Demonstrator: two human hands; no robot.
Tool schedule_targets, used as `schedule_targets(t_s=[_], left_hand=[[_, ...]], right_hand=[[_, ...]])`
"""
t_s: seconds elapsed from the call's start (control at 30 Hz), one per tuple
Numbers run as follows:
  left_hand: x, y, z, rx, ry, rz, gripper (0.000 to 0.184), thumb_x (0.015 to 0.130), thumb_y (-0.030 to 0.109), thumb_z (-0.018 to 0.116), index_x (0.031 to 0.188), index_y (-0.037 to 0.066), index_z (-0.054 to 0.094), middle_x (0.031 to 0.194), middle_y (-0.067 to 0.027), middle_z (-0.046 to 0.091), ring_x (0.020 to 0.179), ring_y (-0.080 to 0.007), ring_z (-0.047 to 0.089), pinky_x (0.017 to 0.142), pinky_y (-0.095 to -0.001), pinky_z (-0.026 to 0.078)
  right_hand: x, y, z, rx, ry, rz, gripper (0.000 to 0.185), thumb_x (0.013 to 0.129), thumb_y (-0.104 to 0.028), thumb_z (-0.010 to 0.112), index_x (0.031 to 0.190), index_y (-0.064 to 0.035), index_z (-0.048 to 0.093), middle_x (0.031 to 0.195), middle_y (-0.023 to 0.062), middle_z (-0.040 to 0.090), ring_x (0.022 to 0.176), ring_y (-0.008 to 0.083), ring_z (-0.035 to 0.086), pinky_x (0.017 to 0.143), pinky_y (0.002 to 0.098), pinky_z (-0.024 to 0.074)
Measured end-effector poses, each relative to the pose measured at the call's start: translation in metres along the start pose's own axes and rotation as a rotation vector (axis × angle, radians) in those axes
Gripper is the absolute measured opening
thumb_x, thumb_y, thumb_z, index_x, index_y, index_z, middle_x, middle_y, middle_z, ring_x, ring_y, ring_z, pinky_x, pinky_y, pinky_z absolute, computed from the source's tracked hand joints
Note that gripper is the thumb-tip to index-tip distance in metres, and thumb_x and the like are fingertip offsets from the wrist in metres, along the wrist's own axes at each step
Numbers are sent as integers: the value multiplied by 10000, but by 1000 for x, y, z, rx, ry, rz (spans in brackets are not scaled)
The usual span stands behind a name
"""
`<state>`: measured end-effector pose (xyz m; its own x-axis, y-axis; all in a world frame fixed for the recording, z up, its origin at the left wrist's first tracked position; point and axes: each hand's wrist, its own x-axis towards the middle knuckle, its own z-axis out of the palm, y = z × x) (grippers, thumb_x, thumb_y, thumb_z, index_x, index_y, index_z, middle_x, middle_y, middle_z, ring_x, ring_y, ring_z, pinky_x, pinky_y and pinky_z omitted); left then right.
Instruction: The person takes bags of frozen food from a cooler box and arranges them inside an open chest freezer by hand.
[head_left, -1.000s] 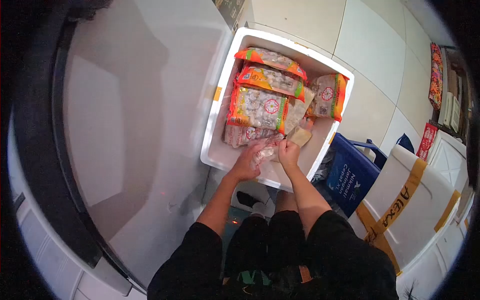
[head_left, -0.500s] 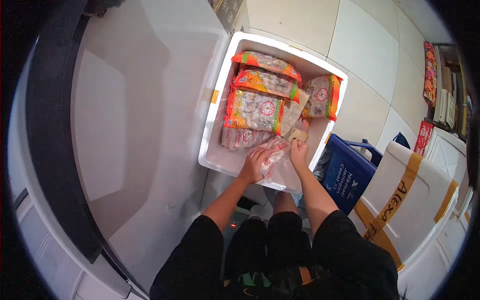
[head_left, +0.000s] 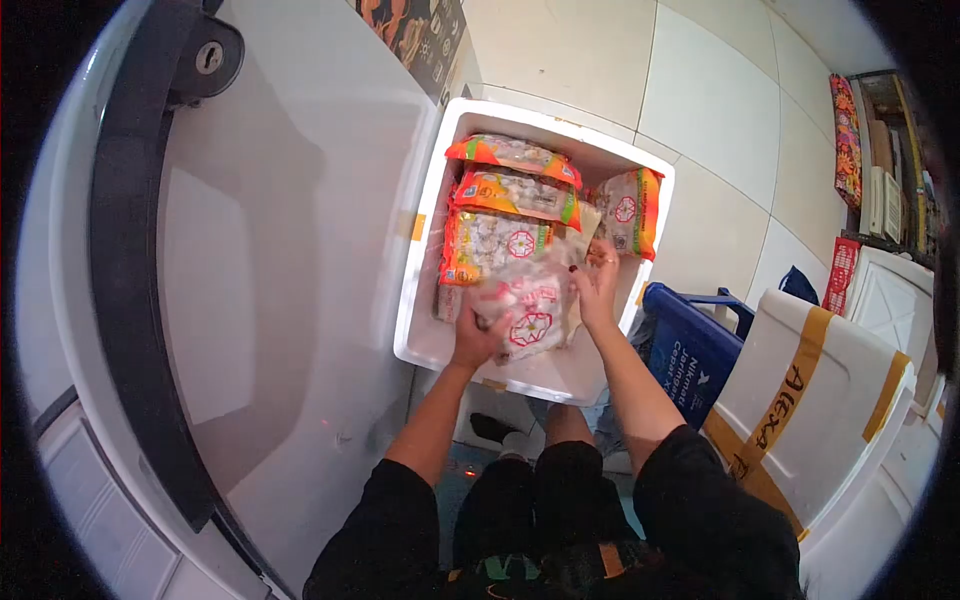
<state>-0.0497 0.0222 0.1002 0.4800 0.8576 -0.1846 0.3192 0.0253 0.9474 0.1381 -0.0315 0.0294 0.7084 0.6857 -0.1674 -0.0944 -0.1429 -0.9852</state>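
Basically, everything centres on the white foam box (head_left: 655, 180), with both hands over its near half. The clear bag with red print (head_left: 532, 318) is there too, tilted above the box's near end and partly blurred. The left hand (head_left: 476, 338) is curled around that bag's left side, holding it, with the thumb over the front. The right hand (head_left: 597, 285), towards the box's right wall, is loosely open, thumb apart from the fingers, at the bag's upper right edge; whether it grips the film, I cannot tell. Inside the box, three orange-edged packs (head_left: 498, 238) overlap along the left and far part, and another orange-edged pack (head_left: 625, 212) leans in the far right corner. Just right of the box stands a blue container (head_left: 690, 350), and farther right a white lidded box (head_left: 830, 390) with brown tape. A smooth white panel (head_left: 270, 250) borders the foam box's left side.
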Motion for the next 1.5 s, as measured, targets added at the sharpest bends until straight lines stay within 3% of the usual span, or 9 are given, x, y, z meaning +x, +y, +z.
schedule_targets(t_s=[0.1,0.27,0.77,0.97,1.03,1.13,1.27,1.43,1.5], left_hand=[[13,11,-12,-266,67,-101,376,745,116,599,1064,20,426,1025,-83,501,897,-153,509,790,-265,407],[15,29,-4,-716,121,-309,324,784,145,569,1048,0,450,1002,-71,515,898,-138,506,782,-268,416],[7,170,21,-161,159,-110,351,685,232,679,872,-44,570,821,-107,605,715,-147,568,654,-287,452],[-27,205,30,490,263,-374,562,632,426,678,890,-59,563,862,-208,590,779,-245,589,698,-317,445],[-32,241,23,326,177,-247,578,658,403,668,985,-49,517,942,-186,572,846,-235,565,732,-318,440],[-32,257,4,-286,-168,-174,606,767,222,593,1232,23,259,1145,-95,445,1020,-169,458,836,-295,399],[-92,338,-30,-435,-325,-139,605,763,146,594,1240,39,238,1148,-98,440,1051,-180,445,867,-313,393],[-152,337,-10,-730,-89,-203,573,761,151,595,1227,81,271,1136,-98,453,1023,-200,474,827,-372,424],[-154,327,26,-908,368,-58,607,743,114,609,1228,55,250,1118,-80,453,1029,-220,462,802,-391,439]], right_hand=[[-10,-33,-10,-189,47,-229,515,672,-205,630,1096,1,421,1100,140,457,1043,194,394,844,307,341],[-36,-76,-30,170,-791,517,485,626,-164,686,1044,-4,500,986,78,553,911,155,502,812,283,387],[-83,-212,-61,198,-444,205,373,638,-66,669,973,19,530,876,72,591,772,123,556,705,263,449],[-101,-215,-80,184,-434,297,352,665,-140,669,951,24,546,841,90,602,717,141,570,671,260,454],[-95,-237,-94,40,-441,107,355,668,-148,668,955,23,547,844,92,601,712,134,569,665,266,458],[-91,-289,-108,315,-532,279,339,670,-126,654,958,18,550,859,82,595,741,133,564,685,271,452],[-95,-339,-103,511,-589,245,318,685,-94,622,972,16,543,864,70,590,751,138,561,694,272,451],[-97,-348,-81,481,-699,170,308,690,-133,634,935,27,539,850,76,588,734,130,557,664,259,454],[-91,-333,-85,619,-761,86,274,692,-119,640,904,21,538,839,80,585,732,125,552,660,254,451]])
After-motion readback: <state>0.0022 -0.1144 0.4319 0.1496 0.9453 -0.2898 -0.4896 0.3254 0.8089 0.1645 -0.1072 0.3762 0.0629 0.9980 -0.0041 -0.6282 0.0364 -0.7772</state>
